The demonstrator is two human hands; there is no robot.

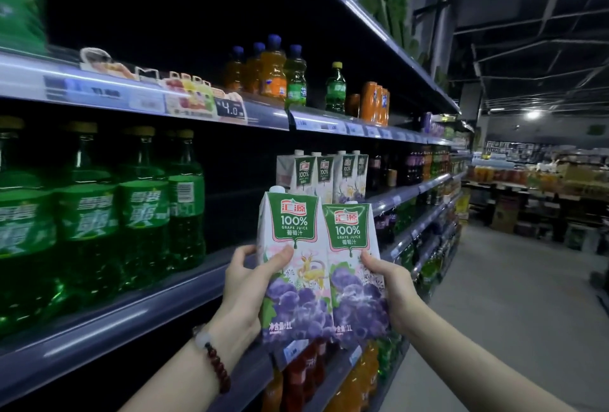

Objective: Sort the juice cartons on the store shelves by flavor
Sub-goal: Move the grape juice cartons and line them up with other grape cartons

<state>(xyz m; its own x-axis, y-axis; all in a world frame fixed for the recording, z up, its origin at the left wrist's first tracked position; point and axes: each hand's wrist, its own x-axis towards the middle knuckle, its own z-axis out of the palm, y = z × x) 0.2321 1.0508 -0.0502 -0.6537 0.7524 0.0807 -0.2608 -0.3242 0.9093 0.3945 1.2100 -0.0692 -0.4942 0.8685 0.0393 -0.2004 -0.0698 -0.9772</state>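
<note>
**Two grape cartons held up before the middle shelf**

While both arms reach forward from the bottom of the view, the left hand [245, 283] grips one grape juice carton [291, 266] with its thumb across the front face and its fingers wrapped round the left edge. The right hand [390, 286] holds a second grape carton [354, 273], thumb on the front, fingers hidden behind the right side. These two stand upright and touch along their inner edges, in the air just in front of the middle shelf lip [131, 306].

Behind them, a row of matching cartons [324, 174] stands farther back on that shelf. Between this row and the large green soda bottles [145, 213] on the left lies a dark, bare stretch of shelf. Above, the upper shelf edge [197, 105] with its price tags overhangs that gap. A beaded bracelet [214, 362] circles the left wrist. To the right, the aisle floor [514, 296] runs open.
</note>
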